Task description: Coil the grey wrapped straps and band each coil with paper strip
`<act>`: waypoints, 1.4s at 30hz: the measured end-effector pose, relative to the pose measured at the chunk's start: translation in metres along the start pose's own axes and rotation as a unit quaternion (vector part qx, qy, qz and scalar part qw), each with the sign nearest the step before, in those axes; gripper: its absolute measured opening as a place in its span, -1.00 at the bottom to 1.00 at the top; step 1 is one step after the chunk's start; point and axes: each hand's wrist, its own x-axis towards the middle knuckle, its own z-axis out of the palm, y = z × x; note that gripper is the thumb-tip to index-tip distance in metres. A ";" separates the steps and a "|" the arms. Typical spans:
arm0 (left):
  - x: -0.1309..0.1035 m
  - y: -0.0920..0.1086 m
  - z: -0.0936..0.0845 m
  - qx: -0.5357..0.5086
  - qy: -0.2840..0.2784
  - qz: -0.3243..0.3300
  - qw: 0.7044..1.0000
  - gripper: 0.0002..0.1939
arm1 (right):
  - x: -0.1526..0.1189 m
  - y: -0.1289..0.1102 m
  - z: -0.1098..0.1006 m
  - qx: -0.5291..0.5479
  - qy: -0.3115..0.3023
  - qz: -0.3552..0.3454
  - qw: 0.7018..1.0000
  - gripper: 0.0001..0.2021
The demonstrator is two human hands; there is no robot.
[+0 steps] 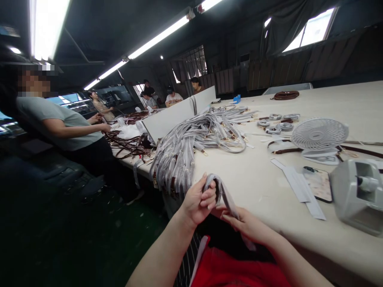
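Note:
A strap in a clear grey-white wrap (228, 198) loops between my two hands at the front edge of the table. My left hand (200, 199) is closed round the curled part of the strap, its fingers bent inward. My right hand (243, 223) pinches the strap lower down, and a loose end hangs below it over my lap. Beyond my left hand lies a big heap of wrapped straps (179, 155) with brass-coloured clasps, part of it draped over the table edge.
A low white divider (179, 113) stands behind the heap. To the right are a white fan (320, 135), a phone (318, 183), paper strips (295, 185), a grey tape dispenser (357, 195) and coiled straps (273, 129). A co-worker (62, 123) stands at left; others sit farther back.

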 end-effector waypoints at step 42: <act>0.003 0.049 -0.010 0.012 0.015 0.096 0.995 -0.50 | -0.005 0.035 -0.007 0.144 -0.003 0.032 0.989 -0.58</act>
